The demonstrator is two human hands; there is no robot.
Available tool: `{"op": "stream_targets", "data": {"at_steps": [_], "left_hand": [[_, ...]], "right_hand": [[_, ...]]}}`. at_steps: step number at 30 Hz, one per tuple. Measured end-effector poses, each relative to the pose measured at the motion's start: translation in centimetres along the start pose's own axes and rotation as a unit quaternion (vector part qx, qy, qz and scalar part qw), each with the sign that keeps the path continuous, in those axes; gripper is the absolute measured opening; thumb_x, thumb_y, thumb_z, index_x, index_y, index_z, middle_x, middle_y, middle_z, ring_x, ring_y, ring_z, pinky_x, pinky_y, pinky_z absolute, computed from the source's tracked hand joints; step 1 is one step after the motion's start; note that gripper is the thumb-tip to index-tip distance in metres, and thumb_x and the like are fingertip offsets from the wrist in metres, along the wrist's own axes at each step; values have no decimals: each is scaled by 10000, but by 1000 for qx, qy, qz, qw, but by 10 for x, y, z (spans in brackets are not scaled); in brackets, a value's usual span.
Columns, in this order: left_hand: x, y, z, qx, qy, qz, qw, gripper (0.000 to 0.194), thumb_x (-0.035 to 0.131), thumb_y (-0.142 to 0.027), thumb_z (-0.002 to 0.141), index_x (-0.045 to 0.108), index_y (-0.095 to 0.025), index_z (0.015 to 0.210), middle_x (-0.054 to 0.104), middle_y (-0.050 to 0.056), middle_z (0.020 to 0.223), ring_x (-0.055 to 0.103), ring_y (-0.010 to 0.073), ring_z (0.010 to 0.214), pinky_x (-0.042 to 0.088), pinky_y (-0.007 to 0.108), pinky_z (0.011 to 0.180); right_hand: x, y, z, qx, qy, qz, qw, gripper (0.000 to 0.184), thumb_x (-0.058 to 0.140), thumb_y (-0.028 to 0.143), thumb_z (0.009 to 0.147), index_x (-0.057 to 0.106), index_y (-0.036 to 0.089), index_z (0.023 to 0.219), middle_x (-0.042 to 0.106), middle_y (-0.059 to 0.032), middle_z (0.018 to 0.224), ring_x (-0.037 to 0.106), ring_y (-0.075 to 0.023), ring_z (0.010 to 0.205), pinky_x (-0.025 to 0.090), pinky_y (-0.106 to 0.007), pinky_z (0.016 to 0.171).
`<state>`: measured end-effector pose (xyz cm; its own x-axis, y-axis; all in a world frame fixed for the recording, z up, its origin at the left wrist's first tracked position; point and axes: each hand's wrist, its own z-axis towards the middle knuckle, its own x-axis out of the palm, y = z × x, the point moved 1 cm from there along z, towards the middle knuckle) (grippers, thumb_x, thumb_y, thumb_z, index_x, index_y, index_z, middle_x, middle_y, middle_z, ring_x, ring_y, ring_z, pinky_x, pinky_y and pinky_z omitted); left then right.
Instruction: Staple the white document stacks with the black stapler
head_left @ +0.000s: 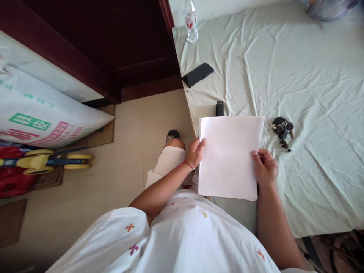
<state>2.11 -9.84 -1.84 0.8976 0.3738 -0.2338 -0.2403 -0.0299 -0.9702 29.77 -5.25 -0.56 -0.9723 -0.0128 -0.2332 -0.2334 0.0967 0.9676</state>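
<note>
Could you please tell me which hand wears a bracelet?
The left hand, holding the left edge of the white paper, wears the red bracelet; the right hand looks bare-wristed.

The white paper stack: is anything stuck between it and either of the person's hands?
Nothing visible. The left hand holds the white paper stack directly by its left edge, the right hand by its right. A small black object shows beyond the top edge, between neither.

Dark red door (136, 38); tiled floor (127, 129); white wall (222, 7)
</note>
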Motion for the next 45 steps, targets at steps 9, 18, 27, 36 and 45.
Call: {"op": "stream_targets", "data": {"at_steps": [9, 18, 27, 36, 45], "left_hand": [[1, 7, 0, 15, -28, -42, 999, 570, 471, -654, 1022, 337, -213, 686, 289, -34, 630, 287, 114, 606, 235, 327, 599], [0, -2, 3, 8, -15, -28, 999, 535, 467, -655, 1023, 382, -217, 728, 310, -36, 645, 321, 123, 621, 266, 310, 614], [4, -9, 7, 13, -13, 86, 996, 589, 323, -763, 1002, 356, -239, 737, 327, -38, 609, 343, 137, 585, 275, 317, 616], [4, -8, 4, 19, -2, 65, 998, 424, 463, -562, 1006, 400, -232, 746, 314, -55, 602, 337, 122, 574, 291, 293, 604], [3, -6, 6, -2, 9, 0, 1000, 348, 569, -510, 952, 524, -211, 779, 387, -63, 591, 352, 105, 555, 305, 270, 569]], "right_hand": [[-3, -6, 3, -20, -4, -37, 999, 416, 706, 611, 899, 717, 205, 992, 693, -4, 791, 545, -139, 657, 427, -275, 606], [-2, -5, 2, -32, -53, 3, 998, 397, 785, 580, 831, 719, 201, 929, 661, 9, 734, 532, -131, 635, 430, -269, 586], [0, -1, 3, -62, -124, -17, 990, 381, 837, 539, 772, 690, 203, 876, 640, 20, 733, 535, -123, 631, 432, -274, 605], [-3, 1, 2, -62, -134, -22, 989, 376, 818, 541, 782, 694, 196, 861, 636, 12, 725, 530, -127, 643, 435, -281, 621], [-4, 1, 4, -63, -144, -14, 987, 382, 824, 539, 763, 693, 194, 862, 627, 14, 715, 530, -131, 637, 439, -293, 627]]}}
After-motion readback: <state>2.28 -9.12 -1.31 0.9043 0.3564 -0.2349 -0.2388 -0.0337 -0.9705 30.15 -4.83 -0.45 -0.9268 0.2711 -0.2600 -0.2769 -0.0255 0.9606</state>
